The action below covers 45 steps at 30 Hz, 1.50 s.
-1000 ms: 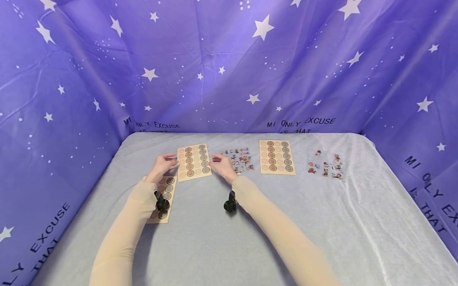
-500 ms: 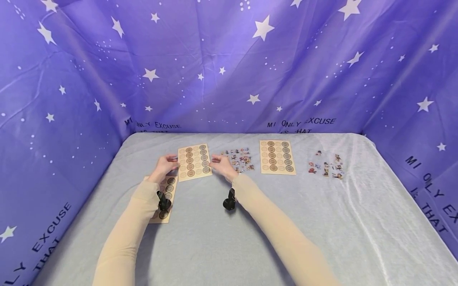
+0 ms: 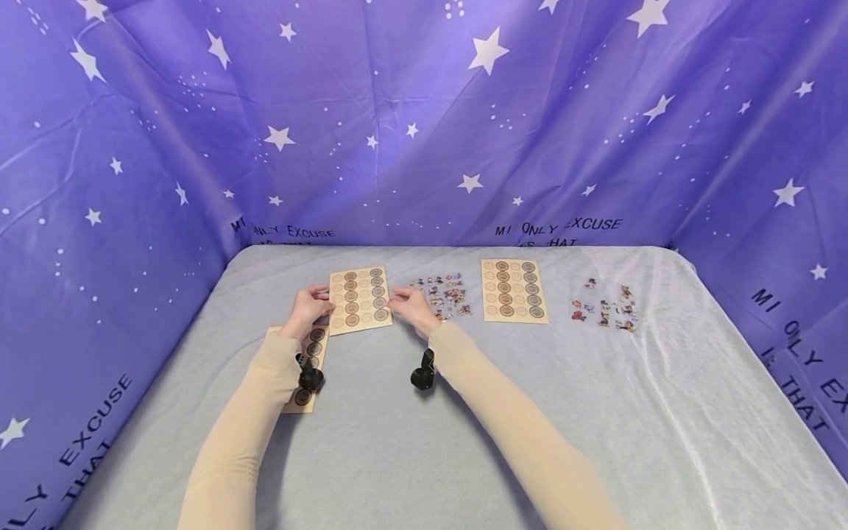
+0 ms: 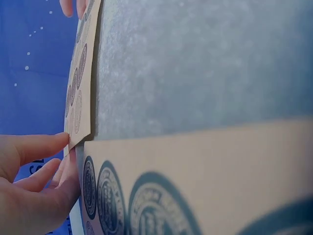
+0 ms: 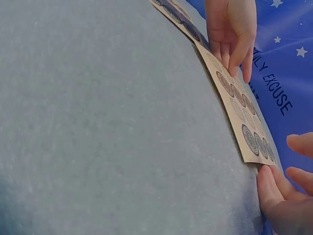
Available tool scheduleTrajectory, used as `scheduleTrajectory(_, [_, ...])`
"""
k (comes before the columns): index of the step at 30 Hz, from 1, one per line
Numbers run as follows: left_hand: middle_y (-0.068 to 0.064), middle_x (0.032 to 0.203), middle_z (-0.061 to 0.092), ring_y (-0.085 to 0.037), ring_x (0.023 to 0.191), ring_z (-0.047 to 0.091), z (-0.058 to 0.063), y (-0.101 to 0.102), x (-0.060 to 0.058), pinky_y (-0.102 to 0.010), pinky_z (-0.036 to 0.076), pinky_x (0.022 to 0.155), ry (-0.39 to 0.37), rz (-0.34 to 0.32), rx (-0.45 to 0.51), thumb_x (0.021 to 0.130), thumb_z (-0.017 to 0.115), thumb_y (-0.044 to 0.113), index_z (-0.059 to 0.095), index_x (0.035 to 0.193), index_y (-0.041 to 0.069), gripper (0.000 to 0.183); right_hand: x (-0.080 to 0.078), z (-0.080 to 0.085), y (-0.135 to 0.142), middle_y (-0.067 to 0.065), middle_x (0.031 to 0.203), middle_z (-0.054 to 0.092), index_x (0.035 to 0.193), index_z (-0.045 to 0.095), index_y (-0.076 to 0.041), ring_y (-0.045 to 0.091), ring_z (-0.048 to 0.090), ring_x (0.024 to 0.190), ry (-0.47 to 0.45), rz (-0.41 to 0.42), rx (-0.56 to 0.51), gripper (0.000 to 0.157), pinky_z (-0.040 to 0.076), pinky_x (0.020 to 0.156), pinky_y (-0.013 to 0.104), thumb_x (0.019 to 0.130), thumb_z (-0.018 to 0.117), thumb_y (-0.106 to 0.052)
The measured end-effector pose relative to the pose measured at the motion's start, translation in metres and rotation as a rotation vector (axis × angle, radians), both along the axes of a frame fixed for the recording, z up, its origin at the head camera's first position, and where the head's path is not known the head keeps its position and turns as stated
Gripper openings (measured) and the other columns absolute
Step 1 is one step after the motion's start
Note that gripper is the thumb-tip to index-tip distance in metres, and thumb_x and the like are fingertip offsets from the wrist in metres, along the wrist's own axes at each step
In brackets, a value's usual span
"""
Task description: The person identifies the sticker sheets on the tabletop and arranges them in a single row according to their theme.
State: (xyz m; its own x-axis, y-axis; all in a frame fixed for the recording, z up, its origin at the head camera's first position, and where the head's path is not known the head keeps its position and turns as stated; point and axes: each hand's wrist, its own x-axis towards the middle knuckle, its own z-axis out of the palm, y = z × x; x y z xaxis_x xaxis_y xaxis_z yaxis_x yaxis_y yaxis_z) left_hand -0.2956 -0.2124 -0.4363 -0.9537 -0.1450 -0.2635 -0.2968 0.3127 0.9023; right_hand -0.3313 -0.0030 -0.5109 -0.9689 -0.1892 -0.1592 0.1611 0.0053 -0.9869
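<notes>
A tan sticker sheet with rows of round brown and dark seal stickers lies toward the back left of the table. My left hand pinches its left edge; in the left wrist view the thumb lies on the sheet's corner, other fingers below it. At the opposite edge my right hand pinches the sheet between thumb and finger, seen at the corner in the right wrist view. A second tan sticker sheet lies nearer, partly hidden under my left wrist and the black wrist camera.
Beside my right hand lies a clear sheet of small colourful cartoon stickers. Further right are another tan sticker sheet and more cartoon stickers. A grey cloth covers the table; purple starry curtains hang around it.
My left forearm and wrist have shifted slightly right, covering more of the nearer sheet. The pinched sheet has moved a touch right and sits slightly straighter. My right hand stays nearly still.
</notes>
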Motion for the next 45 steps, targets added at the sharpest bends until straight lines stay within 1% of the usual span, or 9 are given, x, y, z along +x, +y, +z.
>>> scheduleTrajectory(4, [-0.010, 0.095, 0.054, -0.012, 0.070, 0.059, -0.006, 0.000, -0.004, -0.016, 0.050, 0.056, 0.015, 0.019, 0.046, 0.076, 0.054, -0.012, 0.041, 0.128, -0.006, 0.054, 0.029, 0.038, 0.001, 0.018, 0.103, 0.060, 0.124, 0.047, 0.004, 0.024, 0.060, 0.091, -0.030, -0.054, -0.028, 0.048, 0.051, 0.077, 0.028, 0.077, 0.059, 0.005])
scheduleTrajectory(5, [-0.009, 0.093, 0.054, -0.013, 0.072, 0.059, -0.008, 0.000, -0.005, -0.016, 0.050, 0.056, 0.021, 0.019, 0.047, 0.075, 0.055, -0.013, 0.041, 0.128, -0.006, 0.055, 0.029, 0.039, 0.000, 0.019, 0.103, 0.060, 0.124, 0.046, 0.005, 0.025, 0.060, 0.090, -0.040, -0.060, -0.043, 0.048, 0.051, 0.077, 0.028, 0.078, 0.058, 0.007])
scheduleTrajectory(6, [-0.008, 0.092, 0.054, -0.014, 0.074, 0.060, -0.010, -0.001, -0.006, -0.016, 0.050, 0.057, 0.024, 0.017, 0.048, 0.075, 0.055, -0.013, 0.041, 0.128, -0.006, 0.054, 0.038, 0.053, 0.001, 0.021, 0.105, 0.058, 0.125, 0.043, 0.007, 0.027, 0.060, 0.092, -0.066, -0.074, -0.033, 0.048, 0.051, 0.080, 0.029, 0.079, 0.055, 0.010])
scheduleTrajectory(9, [-0.006, 0.091, 0.054, -0.011, 0.074, 0.058, -0.011, -0.001, -0.006, -0.016, 0.050, 0.060, 0.016, 0.021, 0.036, 0.076, 0.056, -0.011, 0.043, 0.127, -0.004, 0.053, 0.052, 0.070, 0.003, 0.026, 0.108, 0.056, 0.126, 0.039, 0.011, 0.028, 0.059, 0.093, -0.067, -0.079, -0.045, 0.048, 0.050, 0.081, 0.030, 0.080, 0.050, 0.013])
scheduleTrajectory(15, [-0.009, 0.100, 0.055, -0.006, 0.073, 0.055, -0.004, 0.001, 0.002, -0.018, 0.050, 0.064, -0.004, 0.012, 0.055, 0.078, 0.058, -0.007, 0.043, 0.128, -0.002, 0.052, 0.050, 0.066, 0.005, 0.021, 0.101, 0.059, 0.125, 0.045, 0.006, 0.016, 0.059, 0.078, -0.083, -0.112, -0.066, 0.049, 0.052, 0.075, 0.025, 0.077, 0.053, 0.013])
scheduleTrajectory(21, [-0.009, 0.097, 0.056, -0.005, 0.069, 0.056, -0.002, 0.002, 0.009, -0.017, 0.050, 0.062, 0.018, -0.020, 0.095, 0.078, 0.057, -0.009, 0.043, 0.128, -0.004, 0.052, 0.055, 0.068, 0.009, 0.015, 0.090, 0.061, 0.121, 0.050, 0.004, 0.010, 0.056, 0.065, -0.096, -0.107, -0.040, 0.045, 0.053, 0.071, 0.026, 0.077, 0.055, 0.012])
scheduleTrajectory(29, [0.000, 0.087, 0.054, -0.009, 0.070, 0.058, -0.003, 0.002, 0.018, -0.016, 0.051, 0.059, 0.036, -0.024, 0.132, 0.077, 0.058, -0.009, 0.043, 0.127, -0.005, 0.053, 0.067, 0.073, 0.012, 0.010, 0.081, 0.059, 0.119, 0.052, 0.004, 0.009, 0.055, 0.062, -0.128, -0.092, -0.056, 0.044, 0.054, 0.067, 0.025, 0.076, 0.053, 0.013])
scheduleTrajectory(39, [0.001, 0.085, 0.055, -0.002, 0.064, 0.056, 0.000, 0.002, 0.036, -0.015, 0.050, 0.060, 0.046, -0.055, 0.110, 0.076, 0.057, -0.006, 0.043, 0.128, -0.004, 0.054, 0.084, 0.073, 0.017, 0.013, 0.086, 0.061, 0.120, 0.052, 0.002, 0.011, 0.058, 0.065, -0.190, -0.081, -0.088, 0.046, 0.053, 0.070, 0.027, 0.075, 0.055, 0.013])
scheduleTrajectory(45, [0.003, 0.081, 0.054, -0.001, 0.062, 0.055, -0.007, 0.000, 0.045, -0.013, 0.049, 0.057, 0.062, -0.065, 0.160, 0.073, 0.059, -0.006, 0.045, 0.127, -0.003, 0.055, 0.098, 0.073, 0.021, 0.010, 0.082, 0.061, 0.120, 0.051, 0.004, 0.010, 0.059, 0.065, -0.184, -0.071, -0.109, 0.046, 0.054, 0.070, 0.027, 0.075, 0.055, 0.014])
